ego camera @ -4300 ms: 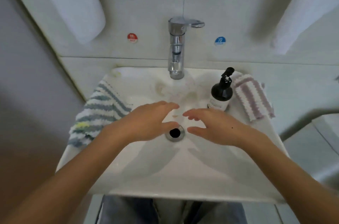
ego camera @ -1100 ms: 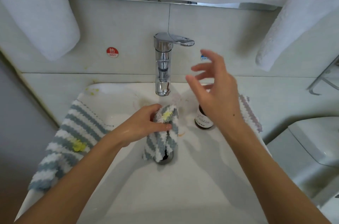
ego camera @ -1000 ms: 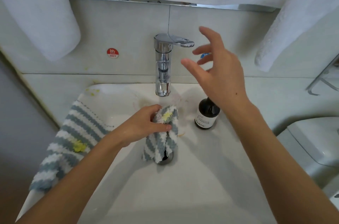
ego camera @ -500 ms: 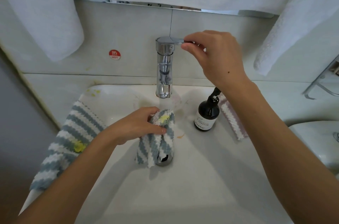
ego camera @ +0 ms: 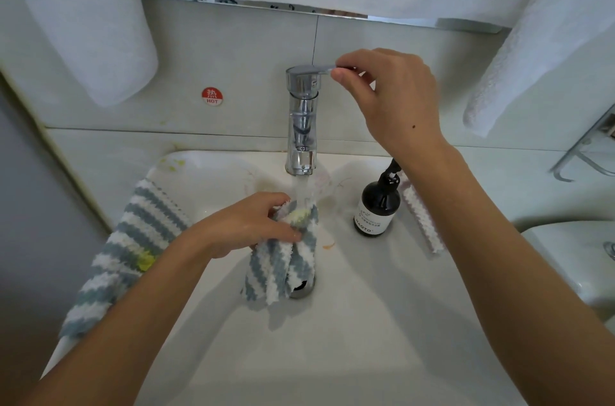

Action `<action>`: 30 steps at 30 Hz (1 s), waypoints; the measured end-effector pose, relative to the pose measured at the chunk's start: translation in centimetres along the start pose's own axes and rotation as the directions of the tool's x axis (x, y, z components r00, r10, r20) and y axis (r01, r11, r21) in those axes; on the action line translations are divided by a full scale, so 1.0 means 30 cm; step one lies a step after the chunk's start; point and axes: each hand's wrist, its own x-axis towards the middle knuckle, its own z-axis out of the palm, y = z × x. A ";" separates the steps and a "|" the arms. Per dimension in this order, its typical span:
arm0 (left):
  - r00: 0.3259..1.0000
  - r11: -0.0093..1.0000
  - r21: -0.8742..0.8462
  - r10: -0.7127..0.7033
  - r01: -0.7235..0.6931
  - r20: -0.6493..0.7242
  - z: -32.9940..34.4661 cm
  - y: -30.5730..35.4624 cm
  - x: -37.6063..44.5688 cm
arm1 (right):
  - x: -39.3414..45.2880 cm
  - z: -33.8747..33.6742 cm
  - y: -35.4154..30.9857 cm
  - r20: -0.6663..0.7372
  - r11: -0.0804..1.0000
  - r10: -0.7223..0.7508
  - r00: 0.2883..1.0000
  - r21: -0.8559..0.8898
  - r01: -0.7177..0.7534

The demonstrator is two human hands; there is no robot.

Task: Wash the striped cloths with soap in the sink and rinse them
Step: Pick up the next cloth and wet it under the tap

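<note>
L hand (ego camera: 246,226) grips a grey/white striped cloth (ego camera: 283,259) w/ a yellow stain near its top, bunched & hanging down over the drain (ego camera: 301,287) in mid sink (ego camera: 332,339). Water stream (ego camera: 303,187) runs from the chrome faucet (ego camera: 301,119) straight onto the top of that cloth, just beside the L fingers. R hand (ego camera: 389,99) is up at the faucet lever (ego camera: 321,69), thumb & fingertips pinched on its R end.

2nd grey/white striped cloth (ego camera: 129,252), also w/ a yellow blotch, lies draped over the sink's L rim, apart from the hands. 3rd cloth (ego camera: 421,219), pinkish/white stripes, lies on the R rim, partly hidden behind the R forearm. Dark soap pump bottle (ego camera: 377,202) stands upright on the far-R part of the sink, between the faucet & the pink cloth; label text too small to read fully.

Red "HOT" sticker (ego camera: 212,96) on the wall tile, L of the faucet. White towels (ego camera: 83,16) hang above, far side. Small yellowish smears at the sink's far-L corner (ego camera: 173,164); small orange speck (ego camera: 328,246) near the bottle.
</note>
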 end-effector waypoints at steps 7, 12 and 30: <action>1.000 1.000 0.006 -0.014 0.014 0.007 -0.011 -0.003 -0.008 | -0.059 0.016 -0.010 -0.033 0.993 -0.090 0.995 0.073 0.092; 0.999 1.000 -0.020 -0.001 0.002 0.036 0.006 0.000 -0.004 | -0.145 0.040 0.006 -0.005 0.984 -0.053 0.999 0.169 0.053; 0.948 0.935 -0.316 0.059 -0.162 -0.313 0.275 0.183 0.217 | -0.448 0.013 0.253 0.436 0.968 0.196 0.878 0.060 -0.246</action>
